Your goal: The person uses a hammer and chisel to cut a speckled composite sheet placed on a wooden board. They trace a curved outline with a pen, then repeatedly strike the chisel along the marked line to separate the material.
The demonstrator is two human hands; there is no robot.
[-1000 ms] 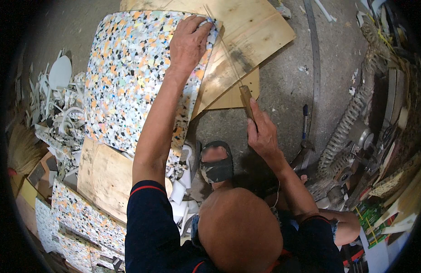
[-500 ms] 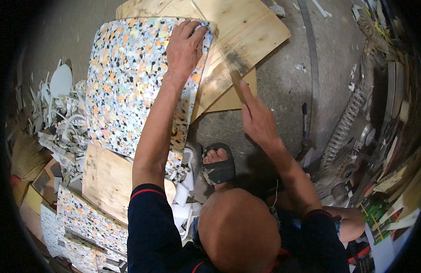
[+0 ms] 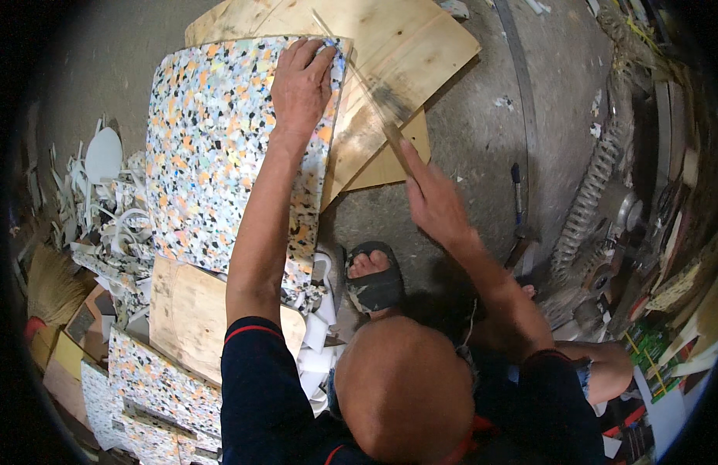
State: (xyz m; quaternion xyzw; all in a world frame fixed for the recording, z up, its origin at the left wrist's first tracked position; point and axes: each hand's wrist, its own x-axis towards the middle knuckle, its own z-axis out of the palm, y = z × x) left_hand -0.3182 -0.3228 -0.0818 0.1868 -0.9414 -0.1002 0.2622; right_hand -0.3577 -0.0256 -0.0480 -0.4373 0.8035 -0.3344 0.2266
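Observation:
A speckled foam sheet (image 3: 212,147), white with orange, blue and black flecks, lies on a plywood panel (image 3: 421,46). My left hand (image 3: 302,89) rests flat near the sheet's far right corner, its fingers reaching the far edge. In my right hand (image 3: 436,201) is a long, thin-bladed knife (image 3: 402,147), gripped by its wooden handle. Its narrow blade slants away to the left, just past the sheet's right corner and over the plywood. Whether the blade touches the foam, I cannot tell.
White scraps (image 3: 115,221) heap up on the left, near a straw broom (image 3: 53,287). More speckled foam pieces (image 3: 165,380) and a board (image 3: 188,310) lie nearer. A hammer (image 3: 518,201) is on the floor; coil springs (image 3: 584,209) and clutter line the right. My sandalled foot (image 3: 374,279) stands between.
The whole view has shifted slightly. My right hand and the knife have drawn back a little toward me, while my left hand stays at the same corner of the foam.

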